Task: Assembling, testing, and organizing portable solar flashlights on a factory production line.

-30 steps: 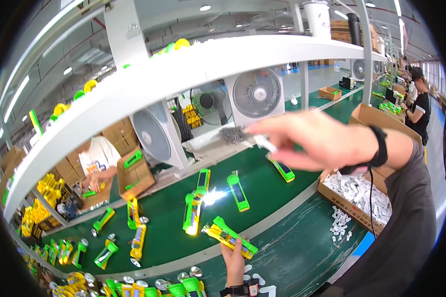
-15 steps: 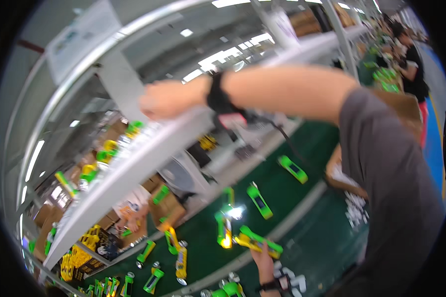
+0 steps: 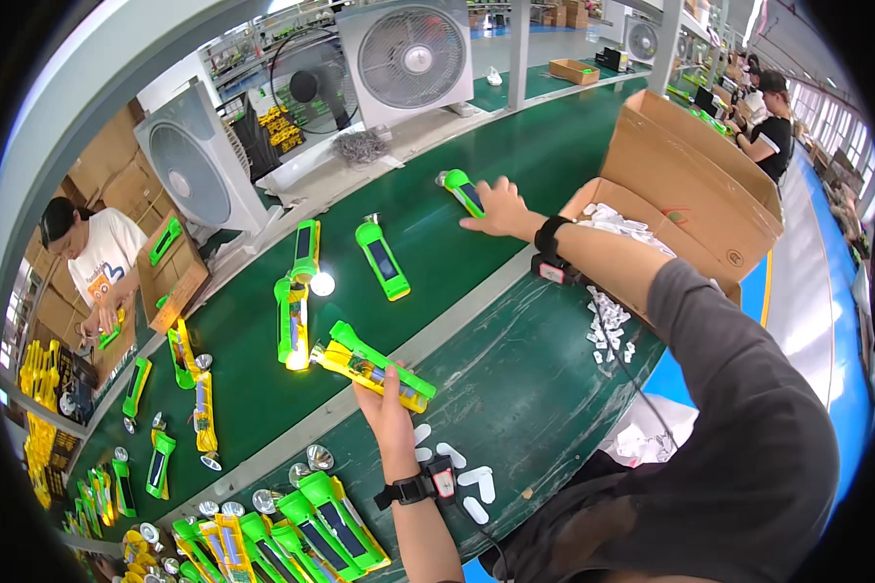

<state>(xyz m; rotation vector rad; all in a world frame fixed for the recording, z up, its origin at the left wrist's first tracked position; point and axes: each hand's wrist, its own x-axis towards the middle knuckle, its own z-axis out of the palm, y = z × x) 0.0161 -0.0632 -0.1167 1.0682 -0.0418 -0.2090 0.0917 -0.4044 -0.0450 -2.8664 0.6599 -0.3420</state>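
My left hand (image 3: 387, 410) grips an opened flashlight (image 3: 355, 367), its yellow half with wiring exposed and its green half lying alongside. Over the belt at the far side, my right hand (image 3: 504, 210) has its fingers apart beside a green flashlight (image 3: 465, 192); its fingertips are close to the body, and I cannot tell whether they touch. Another green flashlight with a dark panel (image 3: 384, 260) lies left of that hand. Further left, two flashlights lie end to end, one with a lit lamp (image 3: 323, 284) and the other an opened green-and-yellow body (image 3: 293, 321).
Small white plastic pieces lie on the near tabletop (image 3: 544, 379) and fill a cardboard box (image 3: 690, 194) at right. Several flashlights (image 3: 335, 520) stand in a row at lower left. Across the green belt (image 3: 253, 418) a person (image 3: 102, 257) works near fans (image 3: 413, 58).
My right hand has come down from the raised shelf to the flashlight on the far belt. The view has tilted down. My left hand keeps the opened flashlight.
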